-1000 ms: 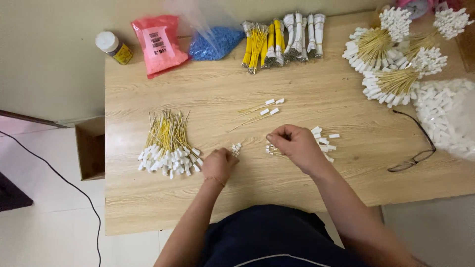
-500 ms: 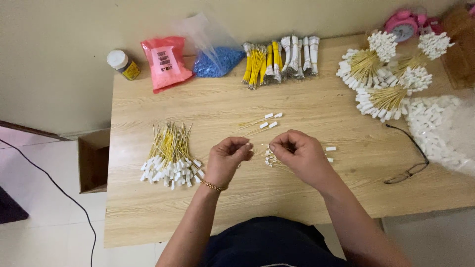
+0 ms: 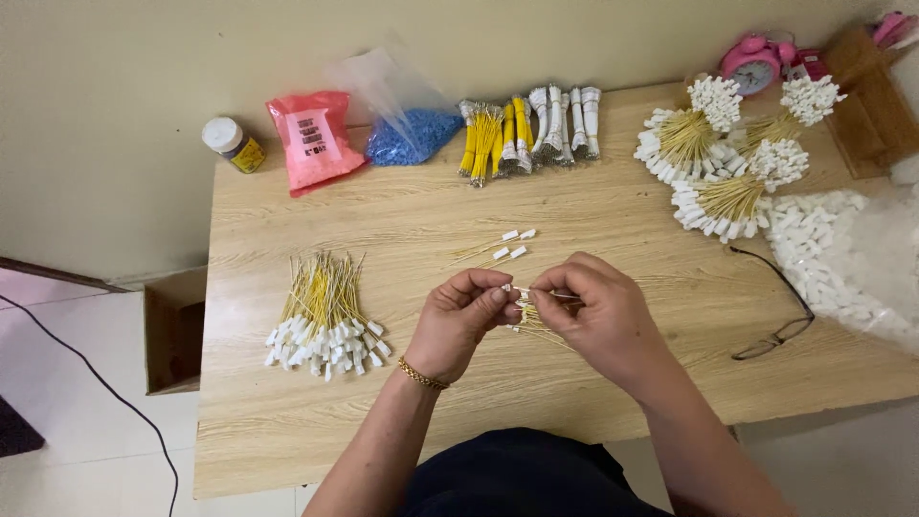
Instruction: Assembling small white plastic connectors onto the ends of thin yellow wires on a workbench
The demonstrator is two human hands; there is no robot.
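Both hands meet at the middle of the frame, just above the wooden table [image 3: 613, 206]. The left hand [image 3: 458, 324] and the right hand [image 3: 595, 316] are pinched fingertip to fingertip on a thin yellow wire with a small white connector [image 3: 508, 287] at its end. It is too small to say which hand grips the connector itself. Under the hands lie a few more loose wires [image 3: 532, 325].

To the lower left of them sits a fanned pile of finished yellow wires [image 3: 324, 316], white ends toward the person. Three loose white connectors [image 3: 513, 243] lie just above the hands. Along the top edge stand a small jar [image 3: 233, 144], a pink packet [image 3: 312, 139], a bag of blue beads [image 3: 407, 129] and bundled wires [image 3: 528, 129]. At the right are round bunches of wires [image 3: 732, 158], a clear bag of white connectors [image 3: 842, 258] and a pair of glasses [image 3: 780, 321].
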